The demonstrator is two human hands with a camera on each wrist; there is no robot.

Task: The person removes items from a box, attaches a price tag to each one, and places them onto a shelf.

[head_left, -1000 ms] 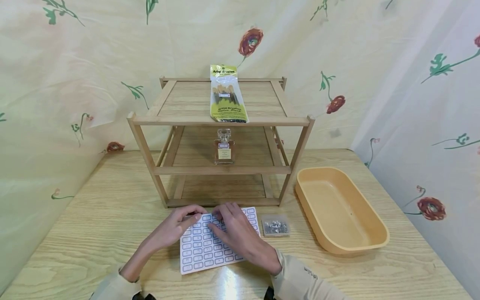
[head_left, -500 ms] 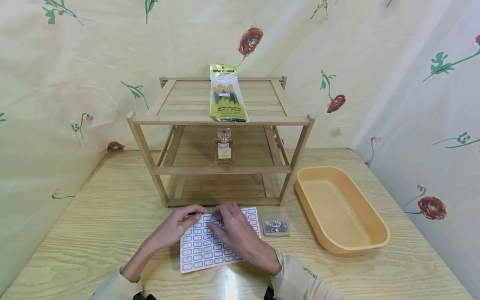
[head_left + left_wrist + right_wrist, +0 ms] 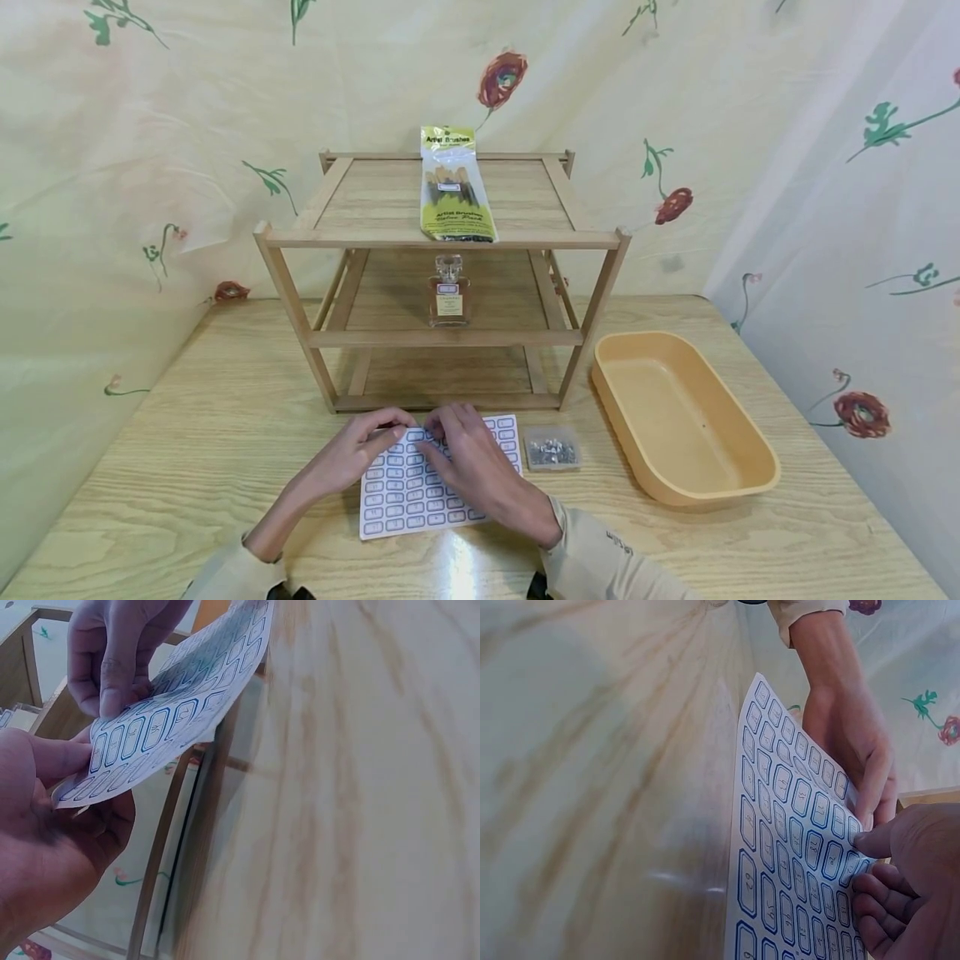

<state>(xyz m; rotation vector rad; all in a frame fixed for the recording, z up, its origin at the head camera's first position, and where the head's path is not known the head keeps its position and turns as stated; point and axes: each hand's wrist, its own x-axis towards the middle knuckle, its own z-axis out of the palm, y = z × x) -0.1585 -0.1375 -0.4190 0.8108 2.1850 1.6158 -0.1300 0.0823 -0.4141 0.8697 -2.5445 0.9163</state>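
Observation:
A white sheet of blue-framed number stickers (image 3: 401,500) is held tilted just in front of the wooden rack, its face towards me. My left hand (image 3: 348,454) pinches its far left corner, thumb on the printed face and fingers behind, as the left wrist view shows. Close beside it, my right hand (image 3: 480,475) grips the far edge with its thumb on the stickers. In the right wrist view the fingers of the right hand (image 3: 922,881) are curled at that edge. Whether a sticker is lifted under the fingertips cannot be made out.
On the wooden rack (image 3: 442,339) lie a pack of artist brushes (image 3: 457,196) on top and a perfume bottle (image 3: 449,300) on the middle shelf, each with a small sticker. A clear box of small metal pieces (image 3: 552,450) and a yellow tray (image 3: 682,417) stand right.
The near edge of the sticker sheet has shifted slightly away from me as its tilt changes. Both hands stay almost where they were at the far edge.

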